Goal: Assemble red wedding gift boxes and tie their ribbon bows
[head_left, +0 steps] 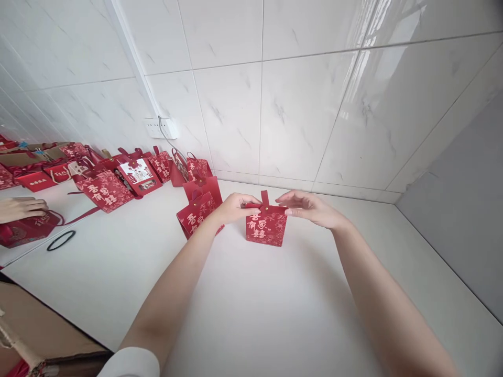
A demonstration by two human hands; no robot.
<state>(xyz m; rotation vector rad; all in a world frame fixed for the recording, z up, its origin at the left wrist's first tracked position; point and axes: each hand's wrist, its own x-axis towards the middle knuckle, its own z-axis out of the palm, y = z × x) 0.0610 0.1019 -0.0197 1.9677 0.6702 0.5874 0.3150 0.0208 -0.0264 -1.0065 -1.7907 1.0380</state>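
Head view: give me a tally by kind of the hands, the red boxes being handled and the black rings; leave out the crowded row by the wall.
Hands: 3 (left hand, right hand, co-worker's hand)
Red boxes: 2 (near box, far-left box)
Black rings: 1 (black ring)
Total: 6

You face glossy white tiled wall [298, 115], faint gray marbling, thin dark grout lines. White table [314, 309] in front of you, far edge along wall. White trunking [131, 52] runs down wall on your left to white socket [152, 128], thin cable [166, 138] trailing from it. Plain gray panel [459, 199] on your right (wall or partition, can't tell). Streaky bright reflections [396, 29] on upper-right tiles; light otherwise soft.
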